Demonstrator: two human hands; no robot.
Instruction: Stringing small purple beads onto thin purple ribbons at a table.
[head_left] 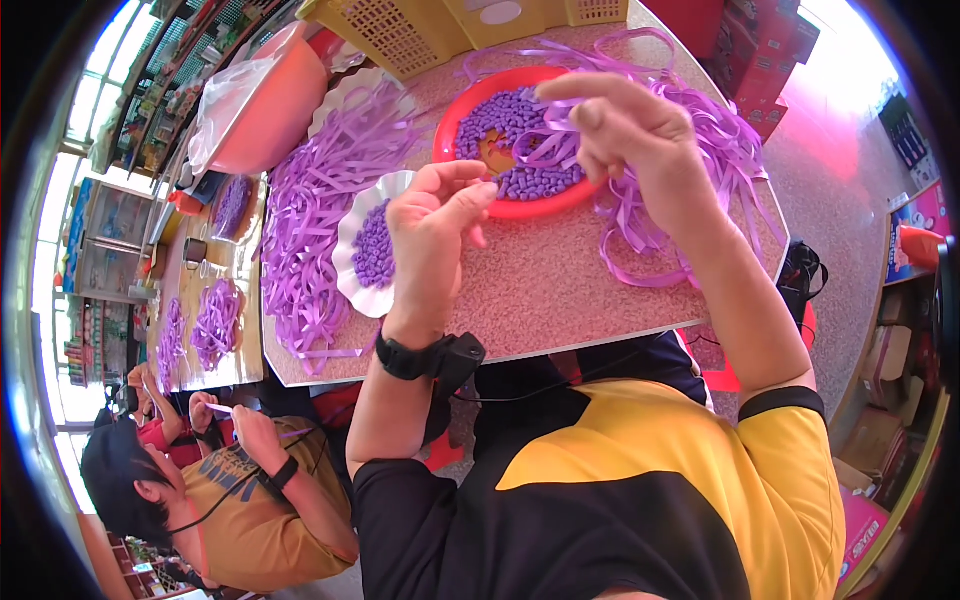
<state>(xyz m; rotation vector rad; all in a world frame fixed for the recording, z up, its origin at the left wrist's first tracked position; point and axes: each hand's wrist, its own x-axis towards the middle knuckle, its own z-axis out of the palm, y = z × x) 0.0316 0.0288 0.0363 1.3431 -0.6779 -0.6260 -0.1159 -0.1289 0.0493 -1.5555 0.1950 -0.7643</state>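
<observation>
My left hand (437,225) is raised above the near rim of a red plate (520,209), thumb and forefinger pinched together. Whatever lies in that pinch is too small to make out. My right hand (640,135) hovers over the plate's right side, forefinger stretched out and apart from the thumb, other fingers loosely bent. Small purple tube-like pieces (537,182) lie in the plate, and loops of purple ribbon (548,147) hang over it by my right hand. Left of my left hand, partly hidden by it, a white fluted dish (348,262) holds more purple pieces (374,250).
Purple ribbons pile up on the table (540,290) at left (310,210) and right (715,135). A yellow basket (400,35) stands at the back, a pink tub (265,110) back left. Lower left, a co-worker (250,500) handles a thin strip beside another table (245,340).
</observation>
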